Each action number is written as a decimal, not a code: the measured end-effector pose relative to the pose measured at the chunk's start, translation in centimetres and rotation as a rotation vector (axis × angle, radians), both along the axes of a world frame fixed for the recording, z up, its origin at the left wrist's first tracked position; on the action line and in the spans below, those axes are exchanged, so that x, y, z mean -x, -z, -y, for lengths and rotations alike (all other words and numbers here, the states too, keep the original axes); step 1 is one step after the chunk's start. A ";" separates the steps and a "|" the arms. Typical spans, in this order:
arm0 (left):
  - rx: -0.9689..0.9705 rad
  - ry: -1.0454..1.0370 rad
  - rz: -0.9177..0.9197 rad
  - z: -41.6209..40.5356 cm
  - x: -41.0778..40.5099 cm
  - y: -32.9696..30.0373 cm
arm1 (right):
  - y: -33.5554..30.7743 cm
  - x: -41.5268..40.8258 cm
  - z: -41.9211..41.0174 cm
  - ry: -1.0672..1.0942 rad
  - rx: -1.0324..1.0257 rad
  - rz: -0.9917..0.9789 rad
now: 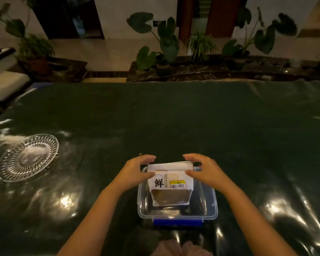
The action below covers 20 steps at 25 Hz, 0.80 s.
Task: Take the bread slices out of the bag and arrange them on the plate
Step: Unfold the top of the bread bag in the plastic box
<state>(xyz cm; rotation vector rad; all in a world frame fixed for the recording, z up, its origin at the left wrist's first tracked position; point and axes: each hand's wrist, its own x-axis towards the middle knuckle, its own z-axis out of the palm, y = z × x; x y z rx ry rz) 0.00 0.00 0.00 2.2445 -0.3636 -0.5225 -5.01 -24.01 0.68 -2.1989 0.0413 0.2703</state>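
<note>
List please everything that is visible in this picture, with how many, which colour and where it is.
bread bag: one, white with a black character and a yellow label, standing in the box, top folded shut.
plastic box: one, clear with a blue clip on its near side, on the table in front of the person.
glass plate: one, clear cut glass, far left on the table, nothing on it.
table: one, dark green glossy cover.
plants: several, green, along the wall behind the table.
left hand: one, at the bag's left top corner.
right hand: one, at its right top corner.
</note>
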 end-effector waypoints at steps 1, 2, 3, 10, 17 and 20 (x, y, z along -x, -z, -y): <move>-0.003 0.000 -0.012 0.3 0.0 0.3 | 0.3 -0.2 -0.1 0.027 -0.003 -0.001; -0.010 -0.002 -0.028 0.7 -0.2 0.4 | 0.4 -0.6 0.0 0.065 0.000 -0.004; -0.018 -0.006 -0.038 0.9 -0.1 0.8 | 0.7 -0.8 0.0 0.081 0.008 -0.014; -0.014 -0.134 -0.017 1.4 -0.8 2.3 | 2.1 -2.8 1.1 0.009 0.009 -0.035; -0.013 -0.163 0.090 0.8 -0.8 3.2 | 2.8 -2.9 1.8 -0.013 -0.020 -0.061; -0.020 -0.093 0.105 -0.1 -1.4 3.0 | 2.9 -2.6 1.1 0.084 -0.007 -0.026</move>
